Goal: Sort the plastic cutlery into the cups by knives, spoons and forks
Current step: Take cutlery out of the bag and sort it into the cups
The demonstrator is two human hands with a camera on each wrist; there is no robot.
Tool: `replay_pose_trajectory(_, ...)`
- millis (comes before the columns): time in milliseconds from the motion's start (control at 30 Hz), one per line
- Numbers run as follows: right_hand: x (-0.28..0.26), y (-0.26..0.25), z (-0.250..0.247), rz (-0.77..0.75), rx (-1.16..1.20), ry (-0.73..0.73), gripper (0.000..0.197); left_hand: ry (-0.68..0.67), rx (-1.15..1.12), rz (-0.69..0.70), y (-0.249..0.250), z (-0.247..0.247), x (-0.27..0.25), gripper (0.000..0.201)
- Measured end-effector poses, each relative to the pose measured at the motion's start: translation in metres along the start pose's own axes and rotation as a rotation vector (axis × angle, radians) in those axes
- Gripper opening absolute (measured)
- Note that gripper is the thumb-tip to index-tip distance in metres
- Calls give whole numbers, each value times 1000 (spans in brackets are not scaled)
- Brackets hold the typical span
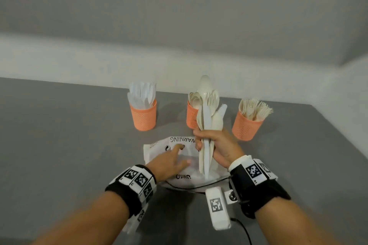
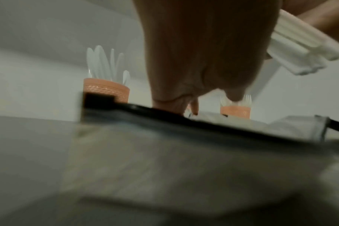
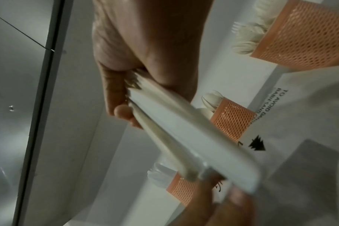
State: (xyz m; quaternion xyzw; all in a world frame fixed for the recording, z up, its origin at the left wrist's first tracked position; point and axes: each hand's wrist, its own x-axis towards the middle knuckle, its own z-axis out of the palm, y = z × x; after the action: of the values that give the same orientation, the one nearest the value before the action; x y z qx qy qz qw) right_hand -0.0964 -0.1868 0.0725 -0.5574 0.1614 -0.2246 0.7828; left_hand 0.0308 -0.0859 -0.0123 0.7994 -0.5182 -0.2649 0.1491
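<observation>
Three orange cups [image 1: 143,116] have a mesh pattern. The knives [image 1: 141,93] in the left one are white; the spoons [image 1: 196,97] and forks [image 1: 254,108] are cream. The bench [image 1: 69,125] is grey. The white bag [image 1: 159,148] bears black lettering. The wristbands [image 1: 135,183] are black with black-and-white square markers.

Grey tabletop set against pale walls in soft, even light

A matte grey table [image 1: 69,125] fills the lower part of the head view, its far edge meeting a white band of wall [image 1: 79,59] with a greyer wall surface [image 1: 179,6] above it; the two walls meet in a corner at the upper right. In the right wrist view a dark straight strip [image 3: 41,94] runs along pale panels. The light is dim and diffuse, with faint shadows on the table.
</observation>
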Motion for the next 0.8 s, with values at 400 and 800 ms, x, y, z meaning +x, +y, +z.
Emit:
replay_pose_trajectory(400, 16, 2, -20, 97, 142, 95, 15, 375, -350, -13, 36, -36, 0, 32)
replay_pose_trajectory(800, 29, -21, 0, 51, -509, -196, 26, 21, -986, 274, 63, -59, -4, 19)
